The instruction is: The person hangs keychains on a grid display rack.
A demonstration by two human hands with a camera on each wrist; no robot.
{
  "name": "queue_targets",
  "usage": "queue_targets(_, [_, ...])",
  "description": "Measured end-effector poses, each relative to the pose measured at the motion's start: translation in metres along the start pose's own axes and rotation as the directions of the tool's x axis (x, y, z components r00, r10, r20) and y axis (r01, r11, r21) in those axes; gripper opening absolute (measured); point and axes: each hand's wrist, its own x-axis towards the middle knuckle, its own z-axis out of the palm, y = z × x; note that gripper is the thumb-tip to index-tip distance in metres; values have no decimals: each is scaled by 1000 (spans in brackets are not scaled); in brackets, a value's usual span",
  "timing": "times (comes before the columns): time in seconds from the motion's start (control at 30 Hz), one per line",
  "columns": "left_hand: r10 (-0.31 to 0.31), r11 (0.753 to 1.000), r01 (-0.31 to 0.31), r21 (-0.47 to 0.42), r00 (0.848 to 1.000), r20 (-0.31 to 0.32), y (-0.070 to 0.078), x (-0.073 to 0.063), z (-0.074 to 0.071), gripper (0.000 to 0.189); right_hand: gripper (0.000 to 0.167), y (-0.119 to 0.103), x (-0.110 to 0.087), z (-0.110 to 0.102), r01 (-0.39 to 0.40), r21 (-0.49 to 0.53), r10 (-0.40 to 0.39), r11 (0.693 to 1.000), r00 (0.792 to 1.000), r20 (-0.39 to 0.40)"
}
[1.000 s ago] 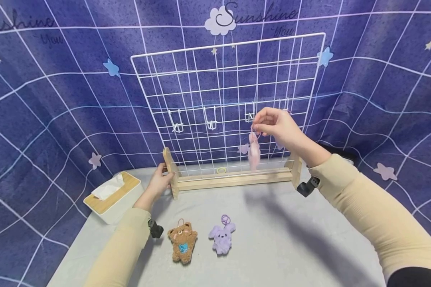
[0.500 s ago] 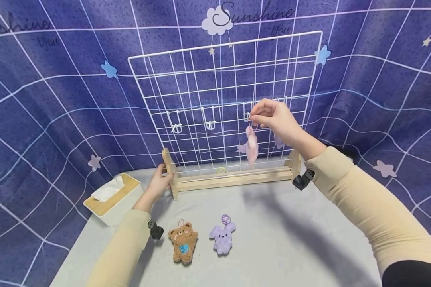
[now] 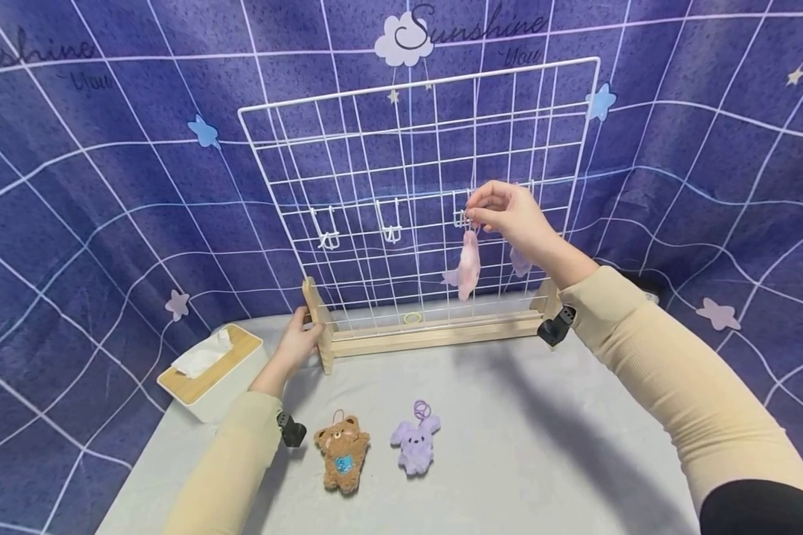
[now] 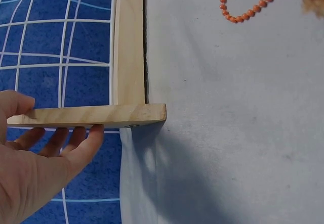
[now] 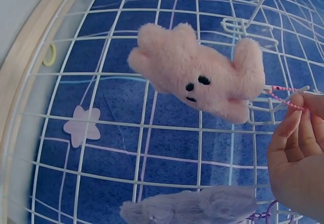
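Wood upright (image 3: 312, 299), left: left hand (image 3: 297, 345) pinches it, thumb opposite fingers | pink plush (image 3: 468, 267), right of centre against grid (image 3: 415, 86): likely light, squashy, grippy; handle by bead loop (image 5: 286, 103), probably fragile | right hand (image 3: 511, 213): fingertips together, pinching loop

Pink plush (image 5: 177, 62): super fuzzy, matt cloth, beside right fingers (image 5: 284, 130)
Grid (image 3: 439, 161): smooth metal-looking wire behind those
Stand end (image 4: 91, 115): plain matt wood in left fingers (image 4: 88, 145)
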Motion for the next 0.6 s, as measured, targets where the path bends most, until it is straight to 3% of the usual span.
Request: queue_targets(0.6, [0,1000,0,17,1000,8,-1,-1,-1,50,10,4,4,3,-36,-69,35,997,999,-12])
